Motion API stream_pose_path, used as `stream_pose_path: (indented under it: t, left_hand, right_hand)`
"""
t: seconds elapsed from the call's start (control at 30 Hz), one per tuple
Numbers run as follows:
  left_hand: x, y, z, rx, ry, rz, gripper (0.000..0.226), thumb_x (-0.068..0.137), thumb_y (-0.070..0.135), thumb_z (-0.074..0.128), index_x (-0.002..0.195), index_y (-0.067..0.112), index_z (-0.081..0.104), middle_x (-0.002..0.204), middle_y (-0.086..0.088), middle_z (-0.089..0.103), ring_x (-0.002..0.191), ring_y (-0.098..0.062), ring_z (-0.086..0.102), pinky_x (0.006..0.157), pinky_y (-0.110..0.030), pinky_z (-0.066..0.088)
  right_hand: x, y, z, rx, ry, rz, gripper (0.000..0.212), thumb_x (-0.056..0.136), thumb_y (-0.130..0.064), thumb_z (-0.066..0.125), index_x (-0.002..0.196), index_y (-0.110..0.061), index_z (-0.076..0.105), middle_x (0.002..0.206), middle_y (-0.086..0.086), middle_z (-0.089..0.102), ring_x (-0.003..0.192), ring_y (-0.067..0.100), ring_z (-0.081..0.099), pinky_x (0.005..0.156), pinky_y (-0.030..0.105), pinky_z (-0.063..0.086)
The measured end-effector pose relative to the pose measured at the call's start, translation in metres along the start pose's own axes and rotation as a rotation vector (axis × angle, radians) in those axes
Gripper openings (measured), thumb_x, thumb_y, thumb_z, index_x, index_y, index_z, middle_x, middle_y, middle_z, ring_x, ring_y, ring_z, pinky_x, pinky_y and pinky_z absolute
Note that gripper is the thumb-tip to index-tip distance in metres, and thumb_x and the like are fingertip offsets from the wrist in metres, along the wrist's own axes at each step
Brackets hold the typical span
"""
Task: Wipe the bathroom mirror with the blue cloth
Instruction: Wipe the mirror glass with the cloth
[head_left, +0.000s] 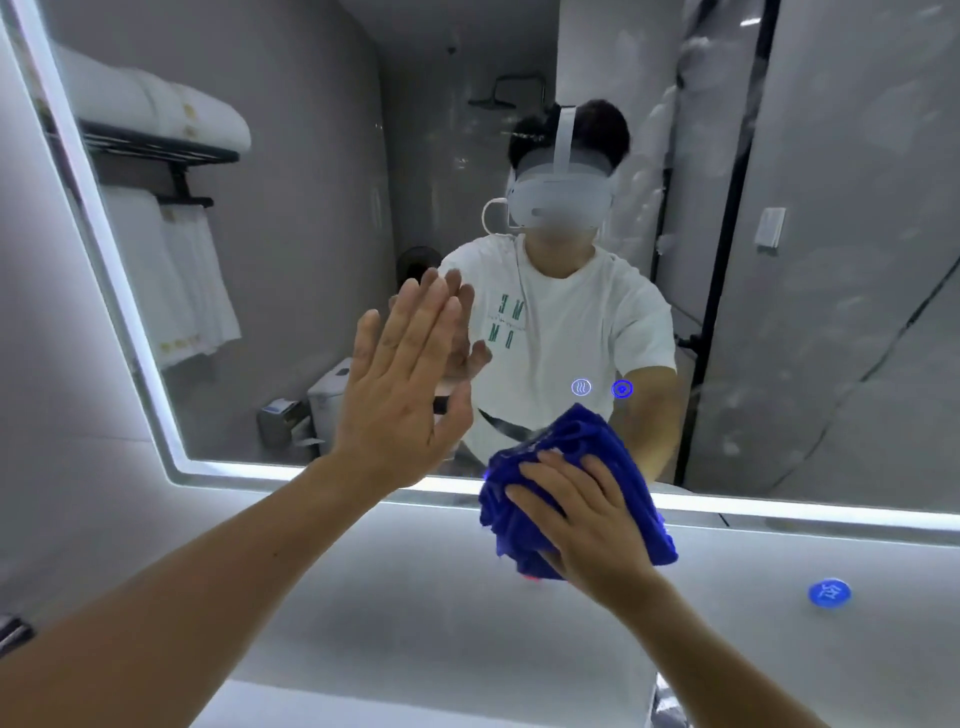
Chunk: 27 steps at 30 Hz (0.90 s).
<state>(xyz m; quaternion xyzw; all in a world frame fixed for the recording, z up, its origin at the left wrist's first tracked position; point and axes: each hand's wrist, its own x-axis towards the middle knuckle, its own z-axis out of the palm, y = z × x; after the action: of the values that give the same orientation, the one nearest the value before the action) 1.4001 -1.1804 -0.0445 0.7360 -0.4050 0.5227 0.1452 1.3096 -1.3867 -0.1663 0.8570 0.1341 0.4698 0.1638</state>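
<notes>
A large bathroom mirror (311, 234) with a lit white border fills the wall ahead. My left hand (400, 384) lies flat against the glass near the lower middle, fingers straight and together. My right hand (587, 519) presses a bunched blue cloth (571, 452) against the mirror's lower lit edge, fingers spread over the cloth. The cloth overlaps both the glass and the wall just below it. The glass reflects a person in a white shirt wearing a headset.
Two small lit touch icons (601, 388) glow on the glass just above the cloth. A round blue sticker (829, 593) sits on the white wall (363, 597) below the mirror at the right. The reflection shows a towel rack, a toilet and a shower.
</notes>
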Motion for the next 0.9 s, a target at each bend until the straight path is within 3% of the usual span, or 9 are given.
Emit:
stream_pose_path:
  t: [0.13,0.2,0.27,0.4,0.7,0.8,0.9]
  left_hand:
    - [-0.009,-0.021,-0.009,0.013,-0.025,-0.013,0.062,0.098,0.034,0.038,0.149,-0.001,0.031,0.158,-0.018,0.026,0.148,-0.034,0.018,0.116,-0.059,0.019]
    - [-0.014,-0.033,-0.013,0.004,-0.03,-0.032,0.062,0.098,0.034,0.038,0.149,-0.001,0.031,0.158,-0.018,0.025,0.148,-0.034,0.017,0.116,-0.059,0.018]
    - [-0.019,-0.046,-0.015,-0.011,-0.022,-0.046,0.062,0.098,0.035,0.037,0.149,-0.001,0.03,0.159,-0.018,0.024,0.149,-0.034,0.016,0.116,-0.06,0.018]
    - [-0.031,-0.079,-0.016,-0.034,0.002,-0.071,0.063,0.098,0.035,0.036,0.15,0.0,0.029,0.159,-0.017,0.023,0.149,-0.032,0.014,0.115,-0.061,0.019]
    - [-0.068,-0.16,-0.02,0.016,0.005,-0.1,0.065,0.094,0.033,0.04,0.151,0.005,0.028,0.16,-0.014,0.023,0.15,-0.029,0.014,0.116,-0.06,0.019]
    - [-0.067,-0.172,-0.024,0.007,0.012,-0.11,0.066,0.094,0.034,0.039,0.152,0.006,0.026,0.162,-0.011,0.02,0.151,-0.027,0.011,0.118,-0.058,0.017]
    - [-0.058,-0.172,-0.028,0.014,0.027,-0.102,0.067,0.094,0.034,0.039,0.153,0.006,0.025,0.162,-0.01,0.018,0.151,-0.026,0.009,0.119,-0.056,0.014]
  right_hand:
    - [-0.041,0.031,-0.006,-0.047,0.055,0.163,0.068,0.06,-0.026,0.081,0.121,-0.018,0.052,0.131,0.005,0.045,0.128,0.027,0.039,0.115,0.043,0.014]
    - [-0.038,0.024,-0.005,-0.043,0.087,0.235,0.058,0.067,-0.03,0.07,0.121,-0.019,0.05,0.13,0.006,0.045,0.129,0.028,0.037,0.114,0.045,0.015]
    - [-0.021,0.006,-0.001,-0.028,0.12,0.29,0.057,0.069,-0.029,0.07,0.121,-0.019,0.05,0.13,0.006,0.045,0.126,0.03,0.039,0.111,0.047,0.019]
    - [0.037,-0.051,0.018,-0.036,0.045,0.152,0.082,0.052,-0.03,0.09,0.122,-0.018,0.05,0.131,0.005,0.044,0.124,0.029,0.041,0.113,0.045,0.014]
    - [0.147,-0.172,0.069,-0.024,-0.086,0.113,0.069,0.068,-0.038,0.081,0.128,-0.021,0.051,0.136,0.004,0.042,0.13,0.026,0.037,0.117,0.044,0.006]
    - [0.169,-0.194,0.077,-0.003,-0.163,0.105,0.074,0.069,-0.047,0.077,0.133,-0.022,0.05,0.142,0.004,0.038,0.134,0.025,0.033,0.116,0.046,0.009]
    - [0.173,-0.196,0.073,0.013,-0.207,0.072,0.077,0.068,-0.043,0.08,0.135,-0.023,0.048,0.142,0.002,0.038,0.134,0.024,0.033,0.116,0.043,0.006]
